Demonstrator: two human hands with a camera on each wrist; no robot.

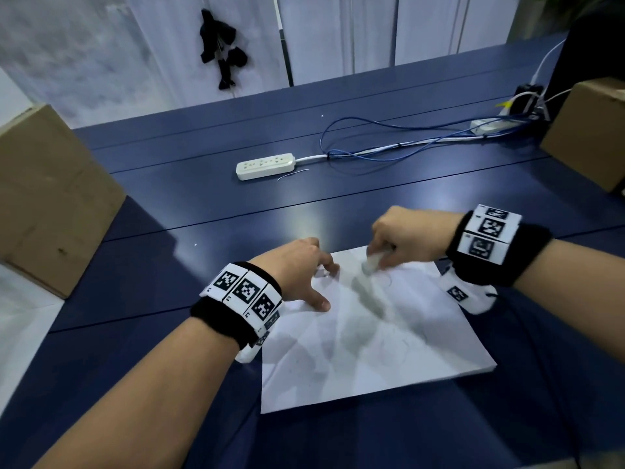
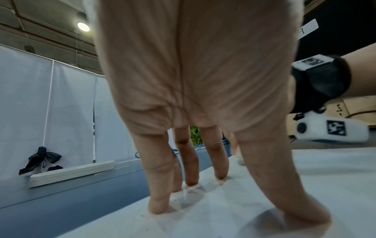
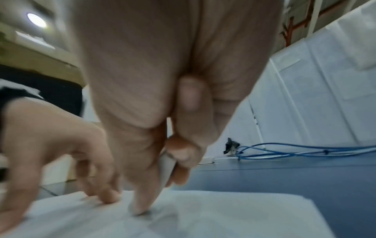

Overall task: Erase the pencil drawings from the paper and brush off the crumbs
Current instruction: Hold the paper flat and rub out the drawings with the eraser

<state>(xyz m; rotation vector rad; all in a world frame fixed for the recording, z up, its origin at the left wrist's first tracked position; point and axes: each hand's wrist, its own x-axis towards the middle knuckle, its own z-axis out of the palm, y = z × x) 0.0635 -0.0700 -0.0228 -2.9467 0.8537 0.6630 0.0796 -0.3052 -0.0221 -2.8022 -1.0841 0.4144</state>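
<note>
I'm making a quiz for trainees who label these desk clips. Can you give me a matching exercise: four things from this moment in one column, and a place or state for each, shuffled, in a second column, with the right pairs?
Things
1. left hand
2. eraser
3. power strip
4. paper

Places or states
A. lies flat on the blue table, near the person
B. pinched in the right hand, its tip on the sheet
C. fingers spread, fingertips pressing the sheet's far left corner
D. lies farther back on the table, with a white cord running right

Pairs: 1-C, 2-B, 3-D, 4-A
</note>
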